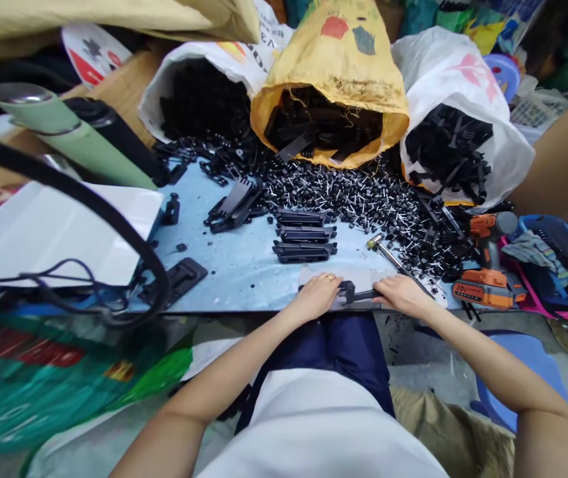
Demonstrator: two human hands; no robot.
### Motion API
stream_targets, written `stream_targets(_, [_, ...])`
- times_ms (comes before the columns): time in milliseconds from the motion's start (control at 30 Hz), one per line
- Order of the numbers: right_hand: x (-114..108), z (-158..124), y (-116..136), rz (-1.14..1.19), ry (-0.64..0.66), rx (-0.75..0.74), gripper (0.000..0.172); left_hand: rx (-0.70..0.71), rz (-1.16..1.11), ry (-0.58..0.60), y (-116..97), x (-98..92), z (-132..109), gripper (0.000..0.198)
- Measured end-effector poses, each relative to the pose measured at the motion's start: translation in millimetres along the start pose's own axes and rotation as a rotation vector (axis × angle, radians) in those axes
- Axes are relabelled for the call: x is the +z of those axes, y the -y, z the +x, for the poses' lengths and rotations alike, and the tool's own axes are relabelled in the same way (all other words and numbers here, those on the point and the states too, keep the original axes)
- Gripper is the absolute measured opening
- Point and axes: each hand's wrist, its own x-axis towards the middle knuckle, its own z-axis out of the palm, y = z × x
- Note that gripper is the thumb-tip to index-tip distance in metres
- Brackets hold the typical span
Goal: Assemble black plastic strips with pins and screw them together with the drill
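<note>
Close to the table's front edge, my left hand (320, 296) is closed around one end of a black plastic part (348, 292). My right hand (402, 293) grips a narrow black bar (366, 295) on the other side; whether the bar and the part are joined I cannot tell. Both lie over a pale flat plate (308, 273). Just beyond my hands, several black plastic assemblies (304, 251) are stacked in a row. A hammer (388, 255) with a metal head rests right of them, its handle running toward my right hand.
A heap of black-headed pins (344, 192) spreads across the back, below a white sack (199, 60), a yellow sack (334, 60) and another white sack (443, 60) of black parts. An orange cordless drill (483, 289) and blue basket (557, 229) stand right. A black cable (89, 199) arches at left.
</note>
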Motion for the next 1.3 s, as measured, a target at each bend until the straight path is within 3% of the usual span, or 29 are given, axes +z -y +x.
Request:
stream_targets(167, [24, -3, 19, 0.037, 0.080, 0.054, 0.047, -0.027, 0.011, 0.063, -8, -4.3, 12, 0.036])
stream_targets(367, [17, -4, 27, 0.076, 0.151, 0.136, 0.043, -0.013, 0.005, 0.119, -14, -12.1, 12, 0.038])
stream_targets(500, [4, -3, 37, 0.004, 0.097, 0.178, 0.045, 0.020, -0.022, 0.051, -10, -10.8, 6, 0.054])
stream_targets(700, [-15, -3, 43, -0.095, -0.015, 0.137, 0.042, 0.072, -0.073, -0.060, -2, -2.7, -4, 0.036])
stream_targets(867, [-11, 0, 23, -0.086, -0.067, 0.023, 0.042, 0.064, -0.072, 0.002, -3, -3.1, -2, 0.045])
stream_targets(1000, [14, -5, 4, -0.028, -0.183, -0.008, 0.044, 0.088, -0.019, 0.021, -5, -18.0, 44, 0.043])
stream_targets(1067, [30, -10, 1, -0.006, -0.232, 0.000, 0.045, -0.028, 0.050, -0.040, -3, -27.1, 83, 0.031])
stream_targets(1167, [45, -20, 4, 0.040, -0.248, 0.019, 0.044, -0.261, 0.154, 0.004, 3, -34.3, 139, 0.030])
stream_targets(1300, [41, -12, -8, 0.131, -0.271, 0.131, 0.039, -0.294, 0.165, 0.025, 3, -29.7, 171, 0.030])
